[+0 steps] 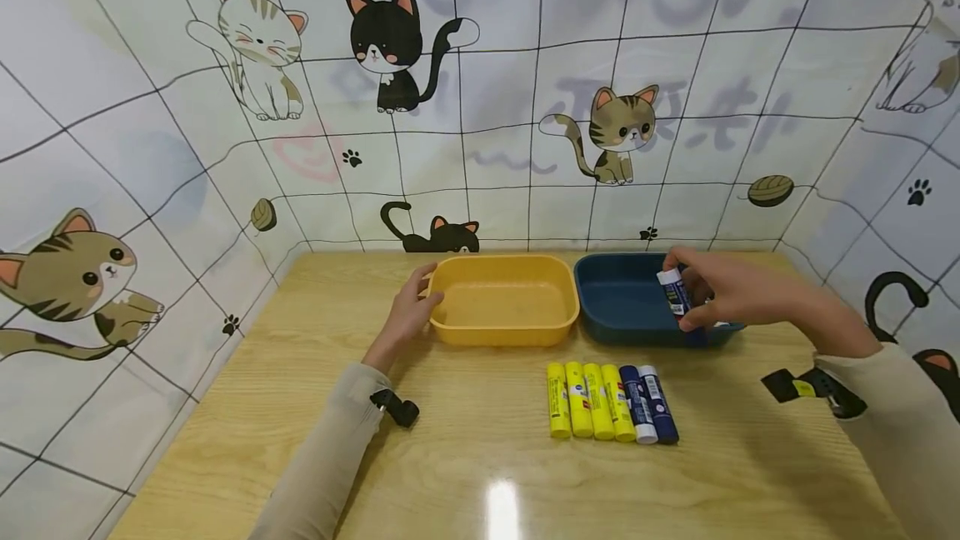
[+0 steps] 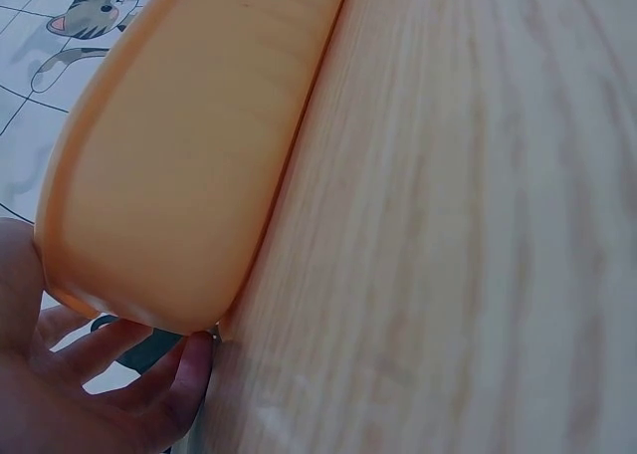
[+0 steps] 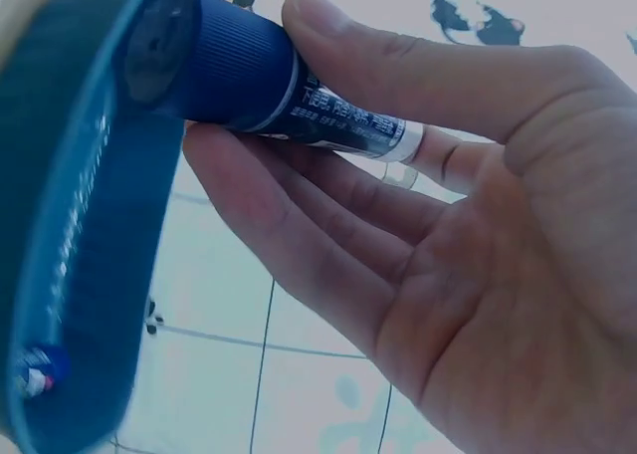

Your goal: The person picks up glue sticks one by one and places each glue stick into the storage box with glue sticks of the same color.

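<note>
My right hand [image 1: 723, 286] pinches a navy glue stick [image 1: 675, 294] between thumb and fingers over the front right of the dark blue basket [image 1: 588, 319]. Its white end points up, and the ribbed navy cap [image 3: 239, 56] is tilted down beside the basket rim. Another glue stick [image 3: 42, 372] lies inside that basket. On the other side, my left hand [image 1: 408, 307] holds the left end of the yellow basket [image 1: 502, 336], thumb at its rim and fingers [image 2: 184, 384] against the end wall. The yellow basket's inside shows bare.
In front of the baskets, several yellow glue sticks [image 1: 577, 398] and two navy glue sticks [image 1: 648, 402] lie side by side in a row on the wooden table [image 1: 450, 457]. A cat-patterned wall covering [image 1: 502, 148] closes off the back and both sides.
</note>
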Available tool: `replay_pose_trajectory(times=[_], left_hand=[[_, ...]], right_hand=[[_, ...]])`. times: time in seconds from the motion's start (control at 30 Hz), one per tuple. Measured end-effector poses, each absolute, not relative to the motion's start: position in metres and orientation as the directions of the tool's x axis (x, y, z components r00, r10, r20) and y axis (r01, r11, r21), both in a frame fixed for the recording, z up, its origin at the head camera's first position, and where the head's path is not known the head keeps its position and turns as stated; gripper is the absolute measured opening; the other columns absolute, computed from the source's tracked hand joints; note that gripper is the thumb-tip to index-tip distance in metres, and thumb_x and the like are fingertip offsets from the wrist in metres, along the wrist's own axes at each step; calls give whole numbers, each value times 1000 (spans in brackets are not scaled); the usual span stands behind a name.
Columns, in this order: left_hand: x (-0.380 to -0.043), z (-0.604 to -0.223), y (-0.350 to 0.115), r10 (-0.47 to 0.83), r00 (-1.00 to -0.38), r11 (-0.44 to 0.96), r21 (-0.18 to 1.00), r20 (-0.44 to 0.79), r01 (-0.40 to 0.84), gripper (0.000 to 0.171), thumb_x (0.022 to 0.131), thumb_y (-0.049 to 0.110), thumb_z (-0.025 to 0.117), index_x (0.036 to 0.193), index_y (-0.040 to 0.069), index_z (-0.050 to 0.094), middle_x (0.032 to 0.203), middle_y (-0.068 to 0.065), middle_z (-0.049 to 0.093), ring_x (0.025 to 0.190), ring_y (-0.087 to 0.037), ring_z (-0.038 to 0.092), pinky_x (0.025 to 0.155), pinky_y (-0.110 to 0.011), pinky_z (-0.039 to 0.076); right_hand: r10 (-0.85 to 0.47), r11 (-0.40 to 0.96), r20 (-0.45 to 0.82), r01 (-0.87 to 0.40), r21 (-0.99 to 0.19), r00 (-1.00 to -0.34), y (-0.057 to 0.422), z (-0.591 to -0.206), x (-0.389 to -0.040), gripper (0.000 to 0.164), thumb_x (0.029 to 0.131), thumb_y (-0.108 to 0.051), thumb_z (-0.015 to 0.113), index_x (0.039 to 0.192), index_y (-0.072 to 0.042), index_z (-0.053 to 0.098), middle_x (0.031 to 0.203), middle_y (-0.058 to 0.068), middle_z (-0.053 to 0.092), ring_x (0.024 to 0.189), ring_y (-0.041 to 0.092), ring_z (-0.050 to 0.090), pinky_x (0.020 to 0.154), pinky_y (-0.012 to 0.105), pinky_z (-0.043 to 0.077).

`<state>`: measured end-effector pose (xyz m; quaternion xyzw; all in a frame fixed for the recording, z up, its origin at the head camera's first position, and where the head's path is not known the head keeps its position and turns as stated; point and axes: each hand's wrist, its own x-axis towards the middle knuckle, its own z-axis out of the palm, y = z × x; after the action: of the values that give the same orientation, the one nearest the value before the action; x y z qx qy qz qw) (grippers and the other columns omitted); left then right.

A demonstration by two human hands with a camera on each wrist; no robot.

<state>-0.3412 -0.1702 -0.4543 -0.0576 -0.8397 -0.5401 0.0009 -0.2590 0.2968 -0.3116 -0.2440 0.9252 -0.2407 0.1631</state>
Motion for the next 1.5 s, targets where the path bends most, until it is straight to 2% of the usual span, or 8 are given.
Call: replay_pose_trajectory(times=[0.23, 0.47, 0.73, 0.93, 1.07, 1.4, 1.5], left_hand=[[-339, -456, -168, 109, -991, 407, 907, 72, 110, 59, 105, 15, 54, 161, 19, 35, 155, -21, 49, 132, -43, 59, 107, -54, 52], [-339, -456, -168, 113, -991, 406, 907, 70, 110, 59, 105, 14, 54, 161, 20, 35, 156, -21, 49, 132, -43, 59, 107, -54, 52], [-340, -455, -168, 105, -992, 404, 908, 69, 106, 59, 105, 15, 55, 161, 18, 36, 155, -21, 50, 131, -43, 59, 107, -54, 52], [-341, -456, -169, 101, -992, 401, 910, 74, 109, 60, 105, 16, 54, 161, 16, 34, 154, -21, 50, 129, -42, 60, 104, -53, 54], [-340, -457, -170, 109, -991, 400, 909, 76, 114, 60, 105, 16, 54, 162, 16, 34, 154, -22, 50, 130, -42, 60, 105, -53, 54], [-339, -457, -170, 103, -992, 389, 916, 65, 101, 60, 105, 16, 54, 161, 17, 35, 154, -22, 50, 129, -42, 61, 103, -53, 54], [-339, -457, -170, 102, -993, 396, 912, 66, 102, 60, 105, 16, 54, 162, 17, 34, 154, -21, 50, 129, -42, 60, 103, -52, 55]], right_hand=[[-484, 797, -244, -308, -520, -840, 307, -290, -296, 66, 92, -18, 79, 135, -7, 30, 110, 18, 69, 85, 21, 73, 69, 35, 64], [-452, 820, -297, -261, -509, -841, 317, -283, -326, 66, 94, -13, 75, 137, -2, 26, 121, 34, 62, 92, 27, 74, 76, 45, 64], [-415, 853, -363, -219, -473, -834, 327, -288, -358, 63, 93, -6, 74, 134, 2, 26, 118, 34, 61, 92, 31, 74, 80, 48, 64], [-372, 871, -415, -159, -464, -830, 330, -295, -376, 59, 93, -7, 75, 128, 3, 30, 103, 24, 64, 92, 31, 75, 82, 48, 63], [-347, 878, -443, -120, -463, -827, 331, -305, -382, 56, 91, -6, 77, 121, 5, 31, 96, 18, 60, 86, 26, 75, 80, 45, 64], [-325, 884, -445, -100, -457, -834, 329, -326, -385, 53, 89, 0, 77, 118, 9, 33, 97, 23, 58, 88, 32, 76, 79, 44, 64], [-315, 895, -448, -104, -435, -837, 326, -327, -385, 52, 89, 0, 77, 118, 8, 35, 99, 24, 59, 87, 30, 76, 78, 43, 64]])
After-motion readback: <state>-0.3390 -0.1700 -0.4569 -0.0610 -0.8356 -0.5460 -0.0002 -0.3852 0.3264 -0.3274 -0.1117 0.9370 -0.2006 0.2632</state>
